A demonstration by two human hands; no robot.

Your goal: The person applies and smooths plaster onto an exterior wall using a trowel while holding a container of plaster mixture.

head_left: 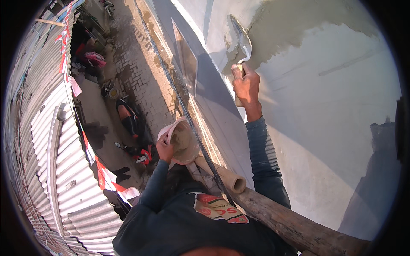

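Note:
My right hand [246, 84] is wrapped round the handle of a trowel [241, 39], whose blade lies against the wall beside wet grey plaster [277, 32]. My left hand [165, 148] grips the rim of a pale bucket [188, 149] at my left side. Grey mix coats the inside of the bucket, and its mouth is tilted toward me. The wet plaster spreads over the upper part of the smooth wall [316, 89].
A bamboo pole [234, 181] and a wooden log [294, 222] cross close in front of me. A dark thin bar [173, 85] runs past the bucket. Far below are a paved lane [139, 72] and a motorcycle [129, 119]. Corrugated roofing [72, 170] lies left, with red-white bunting [104, 173].

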